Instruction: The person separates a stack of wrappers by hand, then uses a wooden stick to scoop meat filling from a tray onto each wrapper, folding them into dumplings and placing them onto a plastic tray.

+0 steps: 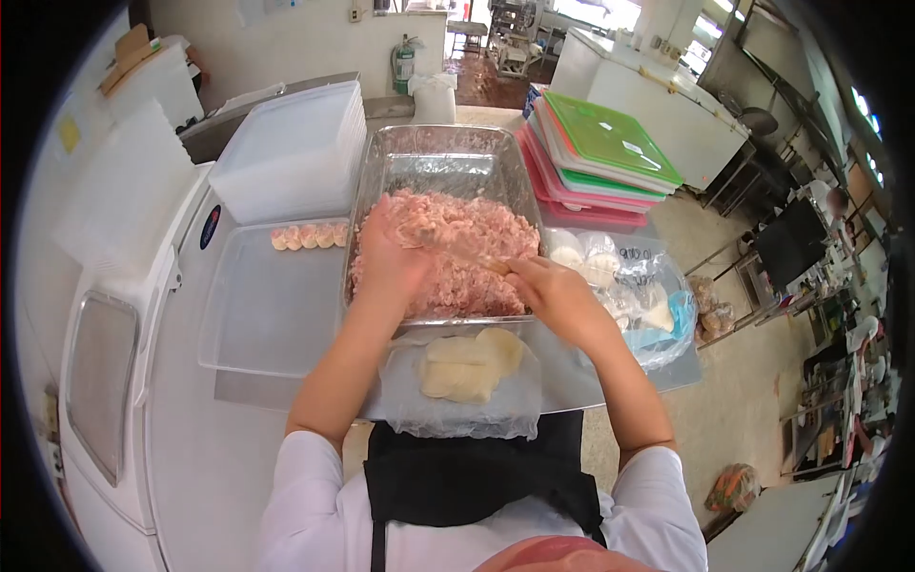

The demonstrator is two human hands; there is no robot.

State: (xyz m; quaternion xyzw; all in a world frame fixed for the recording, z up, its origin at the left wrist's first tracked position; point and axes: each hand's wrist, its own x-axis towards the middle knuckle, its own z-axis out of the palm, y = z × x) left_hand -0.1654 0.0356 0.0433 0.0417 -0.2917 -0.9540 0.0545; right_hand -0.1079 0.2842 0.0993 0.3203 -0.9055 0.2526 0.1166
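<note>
A deep metal pan [443,143] full of ground meat [477,214] stands before me. My right hand [558,296] is closed around the wooden handle [496,266] of a flat-bladed spreading tool, its blurred blade [456,250] reaching over the meat toward my left hand. Over the pan's left side is my left hand [396,262], smeared by motion; I cannot tell what it holds. Nearest my body, pale round dough wrappers [467,367] lie stacked on a clear plastic sheet [400,391]. Left of the pan, a row of filled dumplings [310,235] sits along the top of a clear plastic tray [262,319].
Stacked clear containers [291,153] stand back left. Coloured lids [610,138], green topmost, are piled back right. A plastic bag [658,334] with more white rounds lies right of the pan. A white freezer [658,105] and a fire extinguisher [404,65] are farther back.
</note>
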